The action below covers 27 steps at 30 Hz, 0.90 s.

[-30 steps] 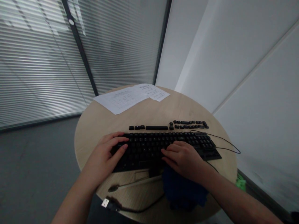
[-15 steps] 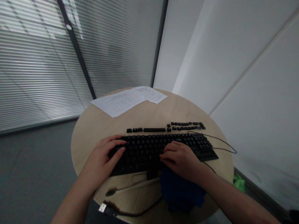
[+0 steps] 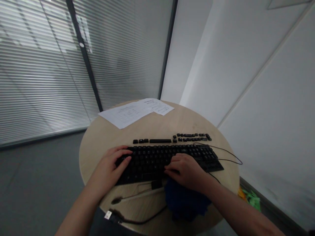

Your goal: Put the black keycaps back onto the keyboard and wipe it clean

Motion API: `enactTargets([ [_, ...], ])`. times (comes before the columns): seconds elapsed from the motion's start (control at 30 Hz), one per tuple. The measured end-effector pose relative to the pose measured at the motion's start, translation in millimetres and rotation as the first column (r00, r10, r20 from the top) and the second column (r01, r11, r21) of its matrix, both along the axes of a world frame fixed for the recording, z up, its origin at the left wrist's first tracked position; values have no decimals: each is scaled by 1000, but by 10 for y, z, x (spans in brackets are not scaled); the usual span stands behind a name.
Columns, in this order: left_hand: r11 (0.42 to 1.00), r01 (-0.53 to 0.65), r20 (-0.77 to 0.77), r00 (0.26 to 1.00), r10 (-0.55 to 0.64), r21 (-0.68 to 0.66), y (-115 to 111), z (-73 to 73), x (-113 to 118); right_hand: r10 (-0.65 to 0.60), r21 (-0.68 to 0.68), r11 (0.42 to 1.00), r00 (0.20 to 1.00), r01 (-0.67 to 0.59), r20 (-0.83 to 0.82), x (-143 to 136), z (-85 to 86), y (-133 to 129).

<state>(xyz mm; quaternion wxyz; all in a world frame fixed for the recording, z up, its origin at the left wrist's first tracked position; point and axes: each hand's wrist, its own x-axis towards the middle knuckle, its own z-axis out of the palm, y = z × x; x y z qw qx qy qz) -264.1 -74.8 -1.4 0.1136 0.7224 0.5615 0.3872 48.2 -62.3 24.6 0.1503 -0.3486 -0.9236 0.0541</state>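
Observation:
A black keyboard [image 3: 151,160] lies across the round table, some of its lower keys off. My left hand [image 3: 108,168] grips its left end, thumb and fingers over the edge keys. Over the lower right-middle keys, my right hand [image 3: 185,170] is closed in a pinch; its fingertips touch the keyboard and hide whatever is between them. Behind the keyboard, loose black keycaps [image 3: 189,139] and a long space bar key [image 3: 160,141] sit in rows. A crumpled blue cloth [image 3: 185,201] lies beneath my right wrist.
In front lie a wire-looped tool with a black handle [image 3: 157,185], a thin pale stick with a dark tip [image 3: 116,200] and a USB plug [image 3: 108,215] on a cable. Printed papers [image 3: 128,114] rest at the back. Green material [image 3: 253,200] is on the floor by the wall.
The view has shifted slightly, so the table sits a little lower in the picture. Both hands keep nearly the same places on the keyboard.

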Motion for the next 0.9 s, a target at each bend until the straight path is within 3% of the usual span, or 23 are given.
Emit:
enactTargets([
  [0.17, 1000, -6, 9, 1000, 5, 25, 4, -9, 5, -85, 59, 993, 960, 105, -267, 199, 153, 166],
  [0.23, 1000, -5, 10, 1000, 5, 30, 16, -27, 2, -147, 80, 981, 947, 176, -285, 320, 241, 324],
  [0.4, 1000, -6, 10, 1000, 6, 9, 45, -70, -6, -292, 45, 952, 944, 302, -157, 536, 350, 868],
  [0.53, 1000, -10, 16, 1000, 10, -3, 41, -54, 0, -338, -22, 941, 941, 338, -5, 537, 341, 1211],
  [0.73, 1000, -2, 33, 999, 2, -4, 18, -17, 20, -344, -15, 935, 919, 354, 191, 442, 294, 1478],
  [0.9, 1000, 12, 43, 999, -11, -21, 9, -22, 27, -329, -45, 936, 914, 348, 238, 417, 249, 1590],
])
